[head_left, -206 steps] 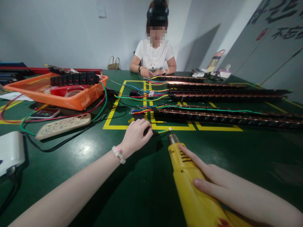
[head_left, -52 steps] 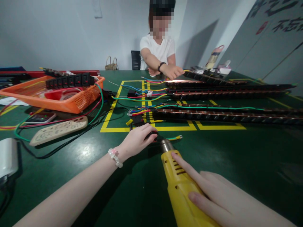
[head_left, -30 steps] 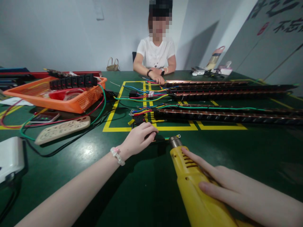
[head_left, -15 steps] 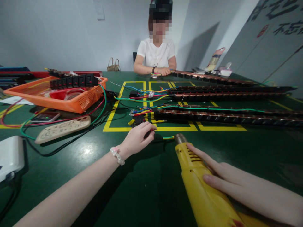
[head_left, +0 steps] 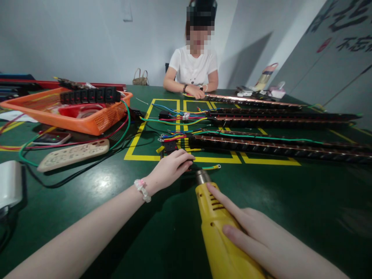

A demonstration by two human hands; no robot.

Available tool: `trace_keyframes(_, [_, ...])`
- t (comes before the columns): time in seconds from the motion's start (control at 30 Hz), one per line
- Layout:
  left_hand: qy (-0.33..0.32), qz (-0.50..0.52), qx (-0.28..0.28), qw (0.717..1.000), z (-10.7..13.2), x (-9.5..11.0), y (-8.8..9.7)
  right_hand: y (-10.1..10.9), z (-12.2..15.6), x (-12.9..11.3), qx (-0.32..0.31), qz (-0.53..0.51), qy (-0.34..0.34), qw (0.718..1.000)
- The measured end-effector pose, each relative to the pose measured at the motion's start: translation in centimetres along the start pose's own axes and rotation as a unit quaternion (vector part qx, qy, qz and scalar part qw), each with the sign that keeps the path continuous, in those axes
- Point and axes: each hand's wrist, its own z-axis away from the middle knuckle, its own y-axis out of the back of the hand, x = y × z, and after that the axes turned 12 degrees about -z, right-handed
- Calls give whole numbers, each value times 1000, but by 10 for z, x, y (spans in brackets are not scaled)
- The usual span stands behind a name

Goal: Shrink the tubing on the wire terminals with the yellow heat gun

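My right hand [head_left: 247, 228] is wrapped round a yellow heat gun [head_left: 221, 232], index finger stretched along its body. The gun's metal nozzle [head_left: 203, 177] points away from me, just below the black part in my left fingers. My left hand [head_left: 174, 166] pinches a black cable [head_left: 194, 166], most of it hidden by the fingers. A green-and-yellow wire [head_left: 213, 167] with a ring terminal sticks out to the right of it. Right behind my left hand lies a black connector block [head_left: 170, 146] with several coloured wires.
Long black strips with copper bars [head_left: 261, 147] lie across the table. An orange basket [head_left: 95, 126] stands left, near a beige power strip [head_left: 74, 155] and a white device [head_left: 10, 184]. Opposite, a person [head_left: 193, 66] holds another strip.
The heat gun has moved left, its nozzle going from the wire's end to near my left fingers. The ring terminal now shows. My left hand stays nearly in place.
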Motion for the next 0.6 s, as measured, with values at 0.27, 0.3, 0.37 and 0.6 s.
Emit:
trace_keyframes(0.27, [-6, 9, 3, 1000, 0, 1, 3, -9, -3, -16, 7, 11, 25, 1000])
trace_keyframes(0.3, [-9, 8, 5, 1000, 1, 1, 4, -8, -3, -16, 6, 8, 22, 1000])
trace_keyframes(0.37, [-14, 4, 9, 1000, 1, 2, 5, -8, -3, -17, 3, 0, 16, 1000])
trace_keyframes(0.6, [-12, -6, 19, 1000, 3, 2, 8, 1, 4, -5, 20, -20, 6, 1000])
